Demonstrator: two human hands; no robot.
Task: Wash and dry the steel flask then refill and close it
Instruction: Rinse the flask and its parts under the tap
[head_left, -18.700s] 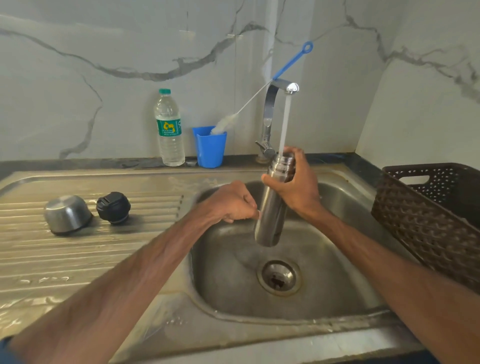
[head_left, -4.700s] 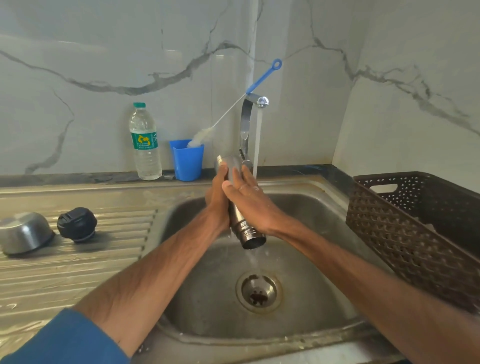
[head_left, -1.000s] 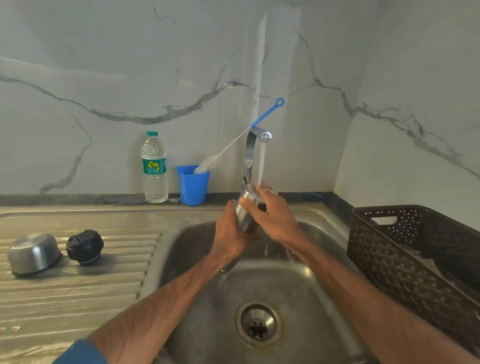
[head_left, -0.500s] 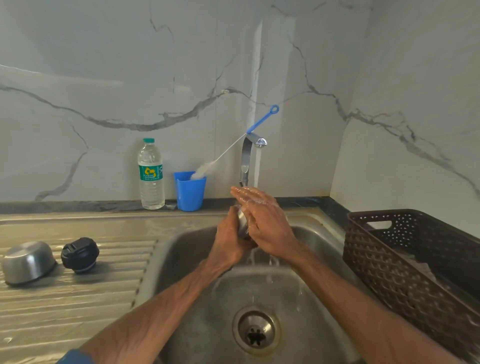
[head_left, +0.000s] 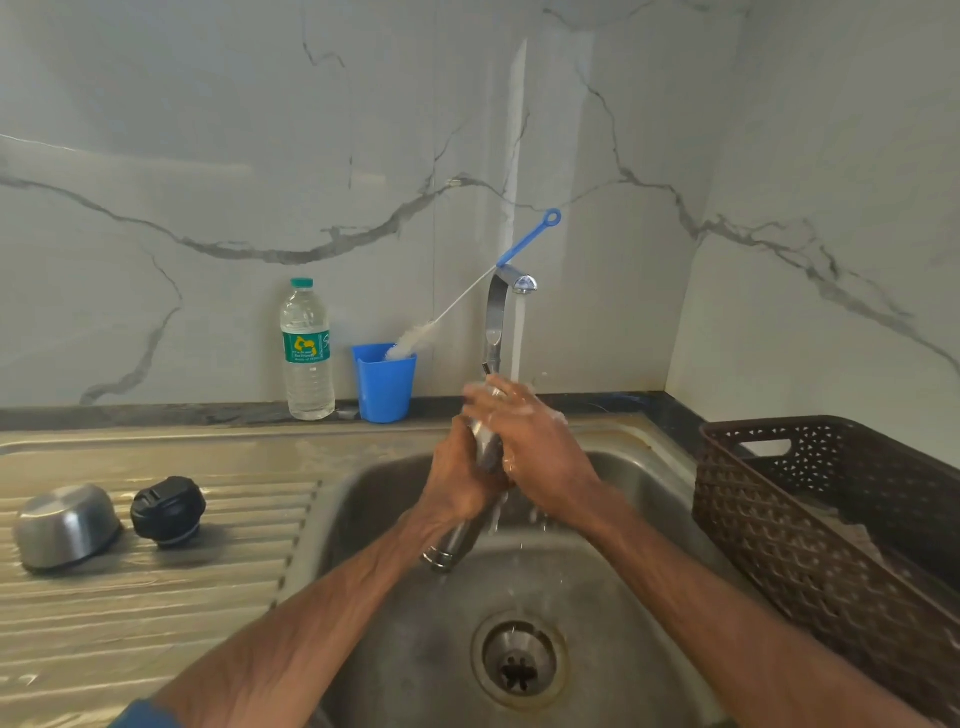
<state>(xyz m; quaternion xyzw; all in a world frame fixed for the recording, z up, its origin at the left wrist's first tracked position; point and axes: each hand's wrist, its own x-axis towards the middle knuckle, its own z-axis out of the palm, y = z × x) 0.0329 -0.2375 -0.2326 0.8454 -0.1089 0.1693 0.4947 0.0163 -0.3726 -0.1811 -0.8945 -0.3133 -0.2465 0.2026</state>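
The steel flask hangs tilted over the sink basin, mouth end down toward the lower left, base up under the running tap. My left hand grips its middle from the left. My right hand wraps over its upper part, wet from the stream. Most of the flask body is hidden between the hands. The steel cup lid and black stopper lie on the draining board at the left.
A plastic water bottle and a blue cup holding a bottle brush stand against the marble wall. A brown woven basket sits right of the sink. The drain is below the hands.
The flask has tipped further, its mouth end now showing below my left hand. My right hand has slid over the upper part under the water. The camera shifted slightly.
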